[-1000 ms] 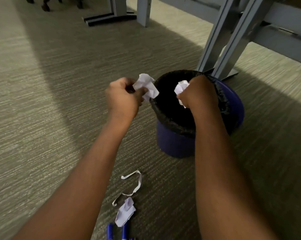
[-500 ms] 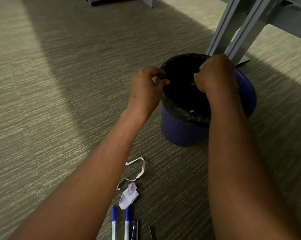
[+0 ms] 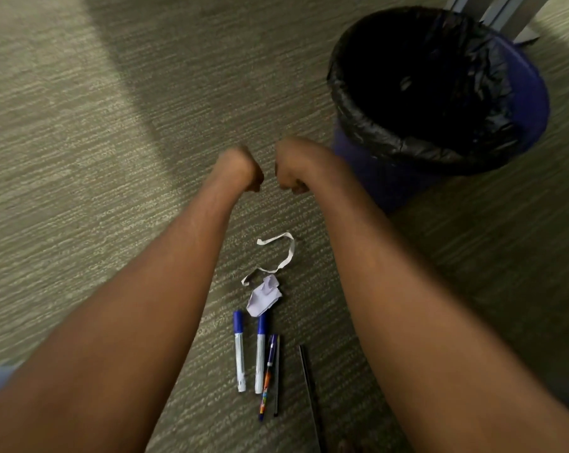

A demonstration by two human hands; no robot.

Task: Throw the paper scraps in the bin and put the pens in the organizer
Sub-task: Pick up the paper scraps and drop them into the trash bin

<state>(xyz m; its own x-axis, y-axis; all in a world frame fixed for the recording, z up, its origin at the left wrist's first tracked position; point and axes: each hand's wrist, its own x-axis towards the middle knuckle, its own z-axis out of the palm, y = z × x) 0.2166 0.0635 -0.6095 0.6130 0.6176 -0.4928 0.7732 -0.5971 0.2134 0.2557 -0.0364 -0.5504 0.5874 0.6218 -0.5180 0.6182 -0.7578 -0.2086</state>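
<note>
My left hand (image 3: 240, 170) and my right hand (image 3: 289, 170) hang side by side above the carpet, both bent down at the wrist with fingers curled and nothing visible in them. The blue bin (image 3: 535, 93) with a black liner stands to the upper right of them. A curled paper strip (image 3: 284, 253) and a crumpled paper scrap (image 3: 263, 295) lie on the floor between my forearms. Below these lie two blue-capped markers (image 3: 239, 351), a patterned pen (image 3: 269, 371), a thin dark pen (image 3: 276, 380) and a black pen (image 3: 307, 374). No organizer is in view.
Grey metal table legs (image 3: 508, 14) stand behind the bin at the top right. Striped olive carpet (image 3: 80, 191) covers the whole floor.
Both hands let go of their crumpled papers over the bin, then drew back toward me and down. The view tilted downward, bringing the pens into sight.
</note>
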